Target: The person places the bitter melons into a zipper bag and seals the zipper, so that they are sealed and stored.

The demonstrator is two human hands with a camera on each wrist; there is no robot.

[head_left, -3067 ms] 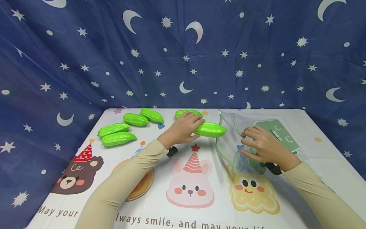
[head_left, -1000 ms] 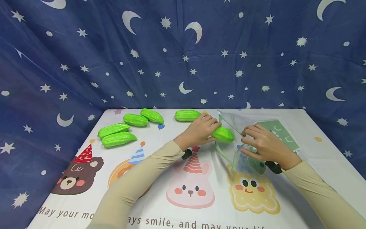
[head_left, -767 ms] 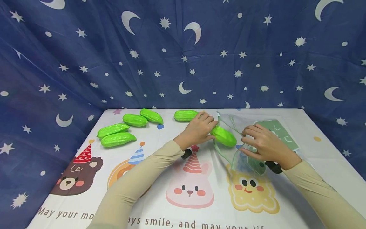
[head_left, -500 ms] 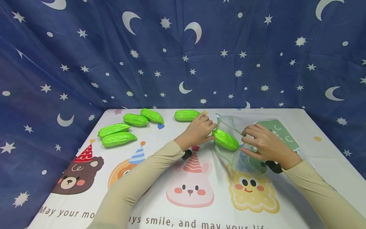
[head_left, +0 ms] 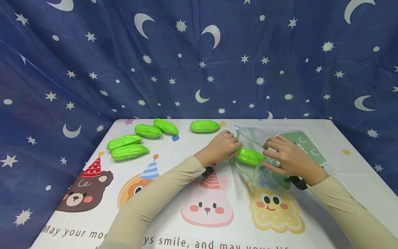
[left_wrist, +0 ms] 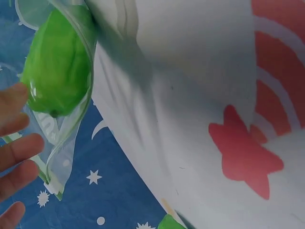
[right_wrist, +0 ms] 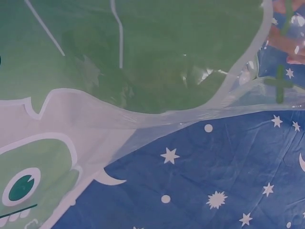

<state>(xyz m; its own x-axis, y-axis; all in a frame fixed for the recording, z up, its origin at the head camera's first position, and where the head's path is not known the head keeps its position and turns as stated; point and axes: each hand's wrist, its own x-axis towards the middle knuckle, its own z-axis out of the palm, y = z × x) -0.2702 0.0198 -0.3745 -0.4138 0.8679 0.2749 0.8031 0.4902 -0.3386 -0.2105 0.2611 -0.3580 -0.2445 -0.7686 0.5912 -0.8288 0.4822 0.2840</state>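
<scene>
A bright green, ridged toy bitter melon (head_left: 250, 157) lies inside the mouth of a clear slider zip bag (head_left: 245, 171) with a green rim. My left hand (head_left: 220, 147) is at the melon's near end, by the bag's opening. In the left wrist view its fingers (left_wrist: 21, 150) are spread, and one fingertip overlaps the melon (left_wrist: 62, 67). My right hand (head_left: 286, 157) pinches the bag's upper edge between thumb and fingers, keeping the mouth apart. The right wrist view shows mostly the clear bag film (right_wrist: 171, 117), with the right fingers out of sight.
Another green melon (head_left: 205, 126) lies at the back of the table, behind my left hand. Several more melons (head_left: 129, 152) lie at the left. A printed white cloth (head_left: 168, 207) covers the table, and a blue star-patterned curtain (head_left: 174, 62) stands behind it.
My left hand has moved right and brought the melon from outside the bag into its mouth. The melon tilted, then swung flatter as the fingers loosened. My right hand stays on the bag.
</scene>
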